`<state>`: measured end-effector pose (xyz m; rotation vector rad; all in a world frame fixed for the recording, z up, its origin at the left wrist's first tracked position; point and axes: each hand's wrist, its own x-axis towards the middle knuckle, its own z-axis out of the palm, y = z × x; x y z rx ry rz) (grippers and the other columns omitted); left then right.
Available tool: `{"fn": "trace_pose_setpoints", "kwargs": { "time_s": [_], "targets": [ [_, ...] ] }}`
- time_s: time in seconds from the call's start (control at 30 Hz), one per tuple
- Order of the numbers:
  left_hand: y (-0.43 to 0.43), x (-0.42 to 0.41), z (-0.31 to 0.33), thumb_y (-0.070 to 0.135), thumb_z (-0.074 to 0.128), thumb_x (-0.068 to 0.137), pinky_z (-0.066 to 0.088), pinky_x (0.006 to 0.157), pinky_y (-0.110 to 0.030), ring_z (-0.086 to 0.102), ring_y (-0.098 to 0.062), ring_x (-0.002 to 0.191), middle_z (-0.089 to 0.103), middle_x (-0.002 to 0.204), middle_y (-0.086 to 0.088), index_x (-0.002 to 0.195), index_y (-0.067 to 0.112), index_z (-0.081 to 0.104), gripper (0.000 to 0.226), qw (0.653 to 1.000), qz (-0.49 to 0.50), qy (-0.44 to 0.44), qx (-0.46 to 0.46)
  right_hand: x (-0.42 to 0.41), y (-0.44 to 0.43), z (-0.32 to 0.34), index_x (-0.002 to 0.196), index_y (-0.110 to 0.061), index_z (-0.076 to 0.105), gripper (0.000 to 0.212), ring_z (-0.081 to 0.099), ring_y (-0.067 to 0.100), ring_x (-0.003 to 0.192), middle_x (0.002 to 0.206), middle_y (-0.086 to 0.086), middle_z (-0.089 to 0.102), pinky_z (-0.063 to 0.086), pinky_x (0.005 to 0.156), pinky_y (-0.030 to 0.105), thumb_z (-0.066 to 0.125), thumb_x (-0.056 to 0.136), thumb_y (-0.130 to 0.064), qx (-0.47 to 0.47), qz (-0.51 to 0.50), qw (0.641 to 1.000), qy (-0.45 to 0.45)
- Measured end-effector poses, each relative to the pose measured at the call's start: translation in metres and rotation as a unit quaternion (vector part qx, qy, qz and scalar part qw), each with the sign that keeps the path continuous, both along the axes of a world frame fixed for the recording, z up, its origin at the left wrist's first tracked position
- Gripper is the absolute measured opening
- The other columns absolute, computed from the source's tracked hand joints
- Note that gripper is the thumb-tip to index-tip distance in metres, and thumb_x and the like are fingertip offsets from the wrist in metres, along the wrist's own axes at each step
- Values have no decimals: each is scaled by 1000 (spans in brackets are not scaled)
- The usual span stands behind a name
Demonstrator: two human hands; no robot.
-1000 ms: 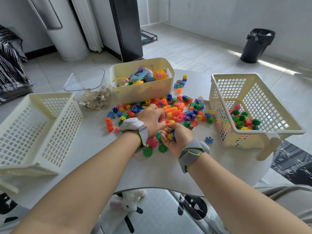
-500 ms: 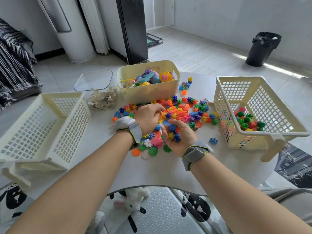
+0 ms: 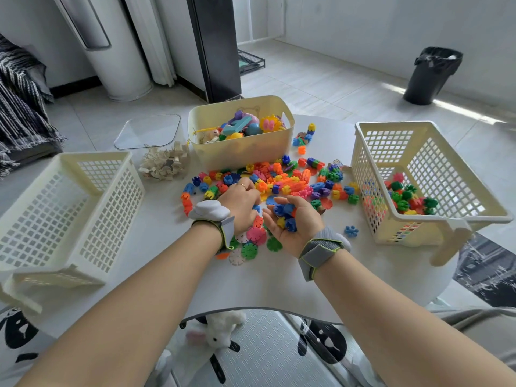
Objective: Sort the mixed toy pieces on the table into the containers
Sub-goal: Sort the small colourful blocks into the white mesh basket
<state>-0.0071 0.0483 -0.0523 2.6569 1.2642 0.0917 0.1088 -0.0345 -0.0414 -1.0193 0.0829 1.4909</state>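
Note:
A heap of small coloured toy blocks [image 3: 290, 181] lies in the middle of the white table [image 3: 156, 261]. My right hand [image 3: 296, 222] is turned palm up and cups several blue, red and yellow blocks [image 3: 286, 217]. My left hand [image 3: 241, 202] rests palm down on the heap's near left side, its fingertips hidden among the pieces. Flat snowflake discs [image 3: 251, 241] lie under and between my wrists. The mesh basket [image 3: 446, 219] on the right holds several green, red and pink blocks. The mesh basket [image 3: 55, 219] on the left has nothing in it.
A solid cream bin [image 3: 243, 152] of larger toys stands behind the heap. Beige wooden pieces [image 3: 164, 166] and a clear lid [image 3: 148, 131] lie at the back left. One blue disc [image 3: 351, 231] sits alone by the right basket. A black waste bin [image 3: 431, 75] stands on the floor.
My right hand has turned more palm up and holds more blocks. My left hand has stayed on the heap. The camera has shifted slightly.

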Motion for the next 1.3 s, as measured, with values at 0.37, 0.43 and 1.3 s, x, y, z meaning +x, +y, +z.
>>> {"fn": "trace_pose_setpoints", "kwargs": {
  "time_s": [0.37, 0.43, 1.3],
  "targets": [
    [-21, 18, 29, 27, 63, 88, 36, 94, -27, 47, -20, 112, 54, 115, -4, 101, 13, 66, 20, 974, 15, -214, -78, 0, 2, 9, 99, -4, 56, 24, 61, 24, 77, 97, 16, 57, 59, 64, 36, 57, 92, -26, 8, -25, 999, 38],
    [-24, 18, 31, 26, 60, 90, 33, 95, -26, 46, -20, 113, 55, 114, -3, 103, 12, 69, 21, 971, 5, -223, -89, 3, 0, 12, 99, -4, 58, 18, 61, 23, 77, 98, 16, 57, 59, 60, 32, 61, 90, -19, 31, -33, 998, 32],
    [-69, 170, 92, 10, 43, 80, 49, 94, -51, 55, -39, 116, 53, 131, -21, 141, 14, 37, 61, 880, 6, -347, -324, 145, -41, 108, 92, -3, 52, 5, 57, 24, 62, 78, 16, 56, 54, 45, 30, 51, 92, 1, -1, 13, 945, -328]
  ]
}}
